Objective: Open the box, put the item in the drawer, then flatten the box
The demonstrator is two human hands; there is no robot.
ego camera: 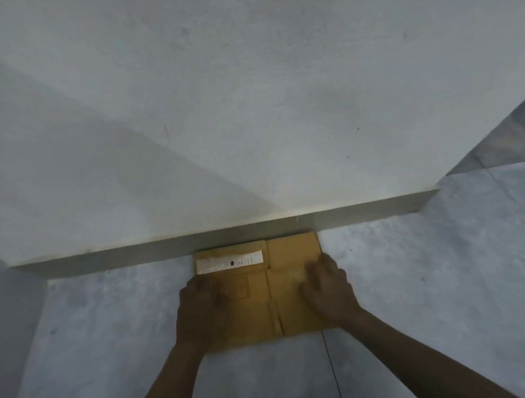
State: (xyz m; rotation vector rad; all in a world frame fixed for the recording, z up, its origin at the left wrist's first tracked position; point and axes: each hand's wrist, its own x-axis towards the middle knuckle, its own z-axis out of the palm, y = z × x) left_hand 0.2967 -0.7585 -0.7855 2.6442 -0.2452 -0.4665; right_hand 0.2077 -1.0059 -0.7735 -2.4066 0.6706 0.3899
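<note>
Pressing box (pixel 261 293) flat on floor w/ both palms, left hand (pixel 200 311) & right hand (pixel 328 289) spread, not gripping; cardboard light, stiff, springy; lift by edges.

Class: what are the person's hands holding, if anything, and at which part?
The cardboard box, which lies on the floor. The left hand lies on its left side, the right hand on its right; both press down flat, gripping nothing.

A white tabletop (pixel 221 125) above grey floor (pixel 426 281).
</note>
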